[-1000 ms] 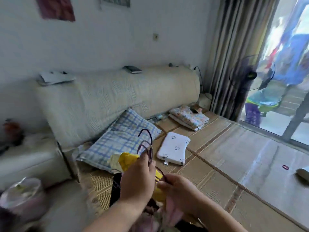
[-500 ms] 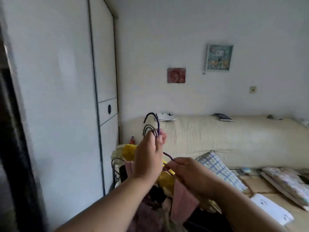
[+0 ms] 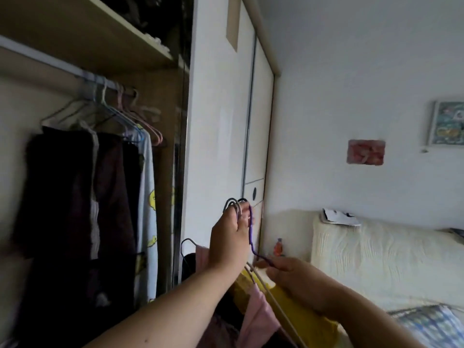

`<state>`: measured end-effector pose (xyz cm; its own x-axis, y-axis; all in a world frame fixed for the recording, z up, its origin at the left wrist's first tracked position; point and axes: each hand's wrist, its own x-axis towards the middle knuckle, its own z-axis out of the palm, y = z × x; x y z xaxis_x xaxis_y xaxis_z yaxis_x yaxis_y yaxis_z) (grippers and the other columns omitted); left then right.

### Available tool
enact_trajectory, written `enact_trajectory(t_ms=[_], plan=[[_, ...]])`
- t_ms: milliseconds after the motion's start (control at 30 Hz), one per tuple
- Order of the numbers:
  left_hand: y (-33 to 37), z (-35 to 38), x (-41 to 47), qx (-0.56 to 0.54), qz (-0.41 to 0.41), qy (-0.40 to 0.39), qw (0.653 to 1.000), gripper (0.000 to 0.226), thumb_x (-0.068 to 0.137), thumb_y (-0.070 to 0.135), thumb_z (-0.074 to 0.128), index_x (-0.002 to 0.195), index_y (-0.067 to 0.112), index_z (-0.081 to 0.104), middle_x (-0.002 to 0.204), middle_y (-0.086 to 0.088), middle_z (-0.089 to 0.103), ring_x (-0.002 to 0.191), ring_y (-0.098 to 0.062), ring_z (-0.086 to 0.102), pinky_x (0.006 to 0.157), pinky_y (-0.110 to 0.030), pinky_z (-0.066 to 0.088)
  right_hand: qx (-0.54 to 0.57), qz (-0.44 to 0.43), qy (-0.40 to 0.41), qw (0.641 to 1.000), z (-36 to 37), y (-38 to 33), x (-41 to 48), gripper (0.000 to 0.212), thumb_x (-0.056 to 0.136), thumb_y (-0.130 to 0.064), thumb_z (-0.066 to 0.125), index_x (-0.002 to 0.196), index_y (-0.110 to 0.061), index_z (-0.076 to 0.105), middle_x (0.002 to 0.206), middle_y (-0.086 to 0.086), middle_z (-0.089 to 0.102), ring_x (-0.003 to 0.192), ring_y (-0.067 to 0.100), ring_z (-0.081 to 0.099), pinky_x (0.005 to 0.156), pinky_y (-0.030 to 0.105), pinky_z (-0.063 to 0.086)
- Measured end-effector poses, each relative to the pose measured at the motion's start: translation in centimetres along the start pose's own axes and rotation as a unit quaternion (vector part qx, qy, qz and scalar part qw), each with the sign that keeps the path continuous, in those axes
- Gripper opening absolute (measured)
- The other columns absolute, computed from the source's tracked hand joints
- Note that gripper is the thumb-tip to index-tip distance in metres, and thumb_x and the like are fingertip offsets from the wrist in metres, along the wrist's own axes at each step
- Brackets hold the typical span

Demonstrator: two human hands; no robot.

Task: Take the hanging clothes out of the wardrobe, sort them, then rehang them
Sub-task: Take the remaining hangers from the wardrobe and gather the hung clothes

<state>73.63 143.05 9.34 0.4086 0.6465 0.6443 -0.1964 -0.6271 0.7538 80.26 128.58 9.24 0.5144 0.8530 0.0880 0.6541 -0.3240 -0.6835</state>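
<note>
My left hand (image 3: pixel 229 241) is closed around the necks of several wire hangers (image 3: pixel 236 205), their hooks sticking up above my fingers. My right hand (image 3: pixel 295 275) pinches the shoulder of a purple hanger (image 3: pixel 251 236) from the same bunch. Yellow (image 3: pixel 296 310) and pink clothes (image 3: pixel 256 312) hang from these hangers below my hands. To the left the open wardrobe shows a rail (image 3: pixel 82 76) with several hangers, dark garments (image 3: pixel 75 197) and a white duck-print piece (image 3: pixel 148 197).
White sliding wardrobe doors (image 3: pixel 218 146) stand just behind my hands. A cream sofa back (image 3: pixel 376 259) with papers on top is at the right, a checked pillow (image 3: pixel 426 322) below it. A wooden shelf (image 3: pixel 88 33) runs above the rail.
My view has swung left from the sofa and floor mat to the open wardrobe. Both hands keep hold of the hanger bunch and have lifted it toward the wardrobe.
</note>
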Motion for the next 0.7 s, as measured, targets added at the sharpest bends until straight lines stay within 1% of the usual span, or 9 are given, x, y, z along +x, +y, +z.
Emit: enact_trajectory(t_ms=[33,100,167,267,333,433,533,600,700], plan=[[-0.1,-0.9,0.3,0.000,-0.010,0.018,1.000,0.023,0.094,0.032,0.041,0.102,0.024,0.060,0.096,0.005,0.070,0.094,-0.012,0.066,0.090,-0.035,0.050,-0.003,-0.008,-0.014,1.000,0.6,-0.7,0.6,0.025,0.098,-0.036,0.045,0.114,-0.042,0.062,0.098,-0.009,0.069,0.087,0.013,0.066,0.077,0.022,0.051],[-0.3,-2.3,0.7,-0.025,-0.041,0.047,0.998,0.018,0.092,0.035,0.042,0.090,0.023,0.056,0.089,0.007,0.070,0.089,-0.013,0.068,0.086,-0.033,0.051,-0.001,-0.027,-0.036,0.999,1.6,-2.0,1.3,0.026,0.098,-0.036,0.044,0.116,-0.043,0.061,0.088,-0.015,0.066,0.073,-0.001,0.061,0.070,0.016,0.048],[0.1,-3.7,0.8,-0.057,-0.062,0.058,0.995,0.012,0.095,0.022,0.047,0.085,0.024,0.053,0.088,0.013,0.068,0.089,-0.009,0.069,0.081,-0.025,0.048,-0.004,-0.050,-0.052,0.997,2.4,-3.4,1.9,0.027,0.099,-0.033,0.042,0.118,-0.042,0.059,0.075,-0.021,0.057,0.059,-0.012,0.053,0.060,0.007,0.040],[0.8,-5.6,1.0,-0.066,-0.055,0.069,0.994,0.019,0.097,0.013,0.044,0.086,0.027,0.050,0.089,0.012,0.067,0.086,-0.005,0.068,0.077,-0.019,0.046,-0.022,-0.076,-0.070,0.994,3.1,-5.3,2.5,0.028,0.101,-0.032,0.038,0.119,-0.041,0.056,0.083,-0.023,0.055,0.069,-0.009,0.050,0.056,0.001,0.035],[1.2,-6.7,1.7,-0.068,-0.052,0.085,0.993,0.022,0.098,0.010,0.040,0.087,0.027,0.049,0.092,0.009,0.067,0.082,-0.004,0.068,0.071,-0.012,0.045,-0.017,-0.096,-0.074,0.992,3.3,-6.6,2.8,0.028,0.101,-0.034,0.035,0.119,-0.038,0.056,0.087,-0.018,0.058,0.073,-0.007,0.050,0.062,0.003,0.037],[1.9,-8.4,3.6,-0.055,-0.035,0.133,0.989,0.023,0.097,0.008,0.041,0.086,0.026,0.050,0.100,0.004,0.068,0.078,-0.006,0.069,0.068,-0.015,0.047,0.010,-0.130,-0.086,0.988,3.1,-8.5,3.2,0.032,0.098,-0.045,0.034,0.112,-0.030,0.059,0.104,-0.007,0.064,0.090,-0.001,0.055,0.082,0.015,0.044],[3.1,-10.6,5.4,-0.048,-0.010,0.174,0.983,0.025,0.097,0.005,0.041,0.084,0.026,0.049,0.105,0.005,0.065,0.080,-0.006,0.068,0.067,-0.015,0.049,-0.025,-0.165,-0.086,0.982,2.5,-10.6,3.9,0.044,0.089,-0.053,0.051,0.129,-0.035,0.049,0.115,-0.014,0.059,0.101,0.002,0.057,0.086,0.018,0.044],[4.2,-12.1,6.7,-0.031,0.008,0.184,0.982,0.021,0.097,0.007,0.041,0.089,0.023,0.052,0.109,0.005,0.065,0.080,-0.002,0.066,0.066,-0.012,0.049,-0.058,-0.170,-0.078,0.981,2.1,-12.2,4.4,0.050,0.085,-0.045,0.061,0.132,-0.037,0.045,0.117,-0.011,0.061,0.101,0.005,0.059,0.086,0.021,0.048],[6.1,-14.7,9.5,-0.005,0.048,0.213,0.976,0.011,0.097,0.008,0.044,0.095,0.013,0.054,0.109,0.001,0.067,0.074,0.004,0.062,0.063,-0.007,0.047,-0.103,-0.205,-0.027,0.973,1.3,-15.1,5.3,0.043,0.078,-0.038,0.065,0.119,-0.038,0.054,0.110,-0.011,0.064,0.097,0.008,0.060,0.088,0.030,0.051]])
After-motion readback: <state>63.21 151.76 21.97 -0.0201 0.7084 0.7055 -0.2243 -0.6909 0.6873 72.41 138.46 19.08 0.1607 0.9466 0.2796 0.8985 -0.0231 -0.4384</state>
